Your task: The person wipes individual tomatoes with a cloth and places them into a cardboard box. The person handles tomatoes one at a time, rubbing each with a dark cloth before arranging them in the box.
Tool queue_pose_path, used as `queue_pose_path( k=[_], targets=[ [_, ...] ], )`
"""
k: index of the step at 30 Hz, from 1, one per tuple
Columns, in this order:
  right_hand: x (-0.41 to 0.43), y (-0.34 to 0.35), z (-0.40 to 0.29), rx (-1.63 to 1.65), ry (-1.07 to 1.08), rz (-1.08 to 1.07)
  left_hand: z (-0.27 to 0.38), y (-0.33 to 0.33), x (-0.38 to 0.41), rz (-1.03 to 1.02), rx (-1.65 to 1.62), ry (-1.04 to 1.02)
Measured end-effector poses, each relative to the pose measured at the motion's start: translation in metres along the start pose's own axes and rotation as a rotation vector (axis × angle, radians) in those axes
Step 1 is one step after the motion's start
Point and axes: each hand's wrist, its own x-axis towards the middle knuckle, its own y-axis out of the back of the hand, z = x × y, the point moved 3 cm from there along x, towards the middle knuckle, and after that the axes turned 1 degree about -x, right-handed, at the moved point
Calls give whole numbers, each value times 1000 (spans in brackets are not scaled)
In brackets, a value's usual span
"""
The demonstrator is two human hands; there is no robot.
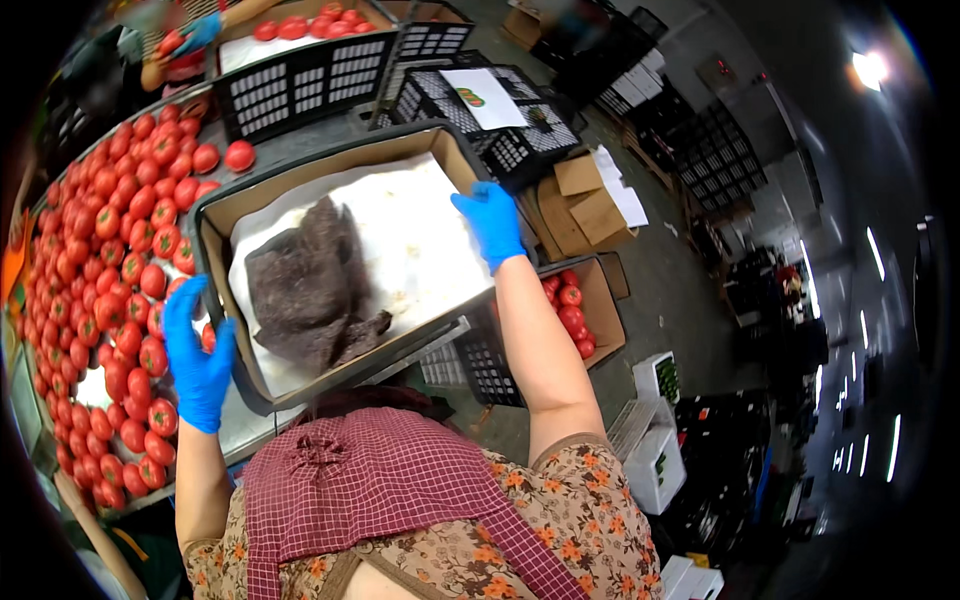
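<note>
A black plastic crate (264,401) with cardboard-lined walls sits tilted in front of me. White paper (420,225) covers its bottom, and a crumpled dark brown cloth (304,289) lies on the left part of the paper. My right hand (491,225), in a blue glove, grips the crate's right rim with the thumb on the inner side. At the left end is my left hand (199,356), also blue-gloved. Its thumb meets the rim, while the fingers are spread beside the crate, over the tomatoes. Many red tomatoes (112,300) cover the table to the left.
A black crate of tomatoes (304,94) stands beyond, near another person's gloved hand (199,34). Stacked black crates (525,150) and flattened cardboard (581,199) are at the right. Below my right arm is a box of tomatoes (607,322). Another person's arm (97,525) shows lower left.
</note>
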Motion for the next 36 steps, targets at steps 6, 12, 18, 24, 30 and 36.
queue_pose_path(
  k=[6, 12, 18, 24, 30, 36],
  targets=[
    [-13, 11, -47, 229, -91, -450, 68, -78, 36, -544, 133, -23],
    [-8, 60, -69, 320, 98, -390, 26, -90, 45, -358, -191, 151],
    [22, 206, -45, 526, 30, -93, 30, -70, 35, 58, -627, 434],
    [73, 333, 76, 943, 4, 385, 96, -140, 9, -232, -493, 661],
    [138, 413, 128, 969, 198, 684, 88, -151, -14, -168, -144, 412],
    [212, 492, 168, 1036, 412, 811, 102, -155, -9, -193, 32, 378]
  ],
)
